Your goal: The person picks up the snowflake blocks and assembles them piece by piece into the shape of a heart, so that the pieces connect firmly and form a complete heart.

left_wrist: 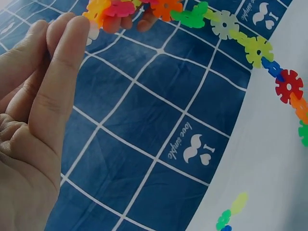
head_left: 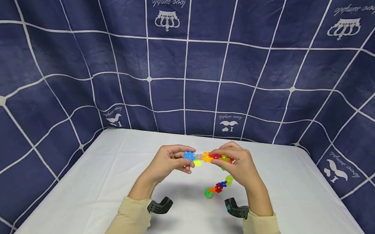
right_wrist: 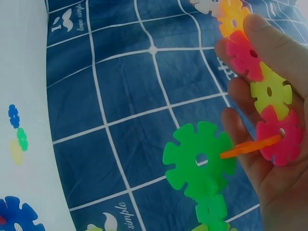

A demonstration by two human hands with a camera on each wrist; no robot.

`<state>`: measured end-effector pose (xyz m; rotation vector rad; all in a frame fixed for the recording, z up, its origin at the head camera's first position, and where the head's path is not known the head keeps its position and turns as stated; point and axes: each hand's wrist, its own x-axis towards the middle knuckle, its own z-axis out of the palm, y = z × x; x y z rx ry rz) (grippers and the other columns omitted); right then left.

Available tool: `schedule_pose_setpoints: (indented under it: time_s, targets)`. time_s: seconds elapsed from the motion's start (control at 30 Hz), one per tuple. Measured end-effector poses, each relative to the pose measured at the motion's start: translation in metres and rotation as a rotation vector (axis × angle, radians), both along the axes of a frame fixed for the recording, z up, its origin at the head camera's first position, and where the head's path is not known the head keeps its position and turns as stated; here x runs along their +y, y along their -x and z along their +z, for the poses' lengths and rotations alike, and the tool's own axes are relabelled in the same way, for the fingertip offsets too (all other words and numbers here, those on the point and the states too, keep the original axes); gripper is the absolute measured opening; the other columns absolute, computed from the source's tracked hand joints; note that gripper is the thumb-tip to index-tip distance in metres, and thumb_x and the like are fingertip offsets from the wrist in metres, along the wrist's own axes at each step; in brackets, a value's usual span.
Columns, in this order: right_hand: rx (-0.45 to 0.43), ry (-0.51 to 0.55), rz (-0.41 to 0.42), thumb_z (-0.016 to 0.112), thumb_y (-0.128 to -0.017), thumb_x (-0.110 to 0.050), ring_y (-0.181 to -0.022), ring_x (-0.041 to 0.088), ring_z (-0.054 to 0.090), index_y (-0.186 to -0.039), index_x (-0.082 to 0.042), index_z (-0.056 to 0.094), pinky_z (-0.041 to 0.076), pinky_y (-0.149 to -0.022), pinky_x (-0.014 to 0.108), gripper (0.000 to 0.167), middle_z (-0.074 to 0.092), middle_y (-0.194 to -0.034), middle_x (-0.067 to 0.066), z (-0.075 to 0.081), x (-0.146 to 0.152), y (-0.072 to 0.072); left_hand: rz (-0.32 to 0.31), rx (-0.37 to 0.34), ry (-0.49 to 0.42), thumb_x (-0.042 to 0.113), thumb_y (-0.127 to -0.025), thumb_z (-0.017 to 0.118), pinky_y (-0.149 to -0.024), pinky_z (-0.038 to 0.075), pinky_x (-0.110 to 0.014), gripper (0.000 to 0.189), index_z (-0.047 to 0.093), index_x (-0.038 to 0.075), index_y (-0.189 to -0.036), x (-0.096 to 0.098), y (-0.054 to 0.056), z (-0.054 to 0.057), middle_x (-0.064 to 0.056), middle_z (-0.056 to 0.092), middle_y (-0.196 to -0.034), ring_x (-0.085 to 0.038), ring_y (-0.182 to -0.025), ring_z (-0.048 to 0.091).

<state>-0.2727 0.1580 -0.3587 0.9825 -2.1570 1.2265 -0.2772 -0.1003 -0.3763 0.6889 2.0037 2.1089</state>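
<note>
A chain of interlocking plastic snowflake discs spans both hands in the head view. My left hand (head_left: 168,159) pinches a blue disc (head_left: 189,156) at the chain's left end. Beside it come a whitish disc (head_left: 198,157) and an orange-yellow disc (head_left: 207,157). My right hand (head_left: 239,163) holds the chain between thumb and fingers, at a pink disc (right_wrist: 244,55); a yellow disc (right_wrist: 271,91) and another pink disc (right_wrist: 281,137) lie along its fingers. From there the chain hangs through a green disc (right_wrist: 199,159) and curves down to a green end disc (head_left: 208,192).
A white cloth (head_left: 94,199) covers the table. Blue checked fabric (head_left: 204,61) stands behind and at both sides. Small yellow (left_wrist: 239,203) and green discs (left_wrist: 224,219) appear over the white cloth; whether they join the chain is unclear. Each wrist wears a black device (head_left: 160,206).
</note>
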Motion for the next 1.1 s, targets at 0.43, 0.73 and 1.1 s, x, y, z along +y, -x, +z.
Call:
schedule_pose_setpoints:
  time_s: [0.43, 0.73, 1.1]
  targets:
    - [0.017, 0.026, 0.004, 0.086, -0.074, -0.004, -0.085, 0.011, 0.058, -0.099, -0.009, 0.08, 0.051, -0.058, 0.019, 0.026, 0.069, -0.09, 0.002, 0.0003, -0.0014, 0.0001, 0.002, -0.02, -0.083, -0.006, -0.088, 0.068, -0.075, 0.063, -0.039, 0.043, 0.058, -0.011, -0.129, 0.0043, -0.0001, -0.0022, -0.001, 0.076, -0.083, -0.013, -0.066, 0.071]
    - [0.019, 0.031, -0.01, 0.085, -0.074, -0.005, -0.086, 0.011, 0.059, -0.099, -0.009, 0.08, 0.052, -0.061, 0.018, 0.025, 0.069, -0.091, 0.002, -0.0004, -0.0018, 0.0004, 0.024, -0.028, -0.105, -0.009, -0.087, 0.067, -0.073, 0.063, -0.037, 0.044, 0.057, -0.012, -0.13, 0.007, 0.0004, -0.0029, -0.002, 0.075, -0.082, -0.012, -0.065, 0.071]
    - [0.041, 0.02, -0.003, 0.086, -0.073, -0.003, -0.086, 0.011, 0.058, -0.098, -0.01, 0.08, 0.05, -0.059, 0.019, 0.026, 0.069, -0.09, 0.002, -0.0011, -0.0029, 0.0007, 0.041, -0.019, -0.075, -0.006, -0.088, 0.069, -0.075, 0.063, -0.041, 0.039, 0.063, -0.004, -0.127, 0.0078, 0.0013, -0.0016, -0.004, 0.075, -0.083, -0.014, -0.067, 0.072]
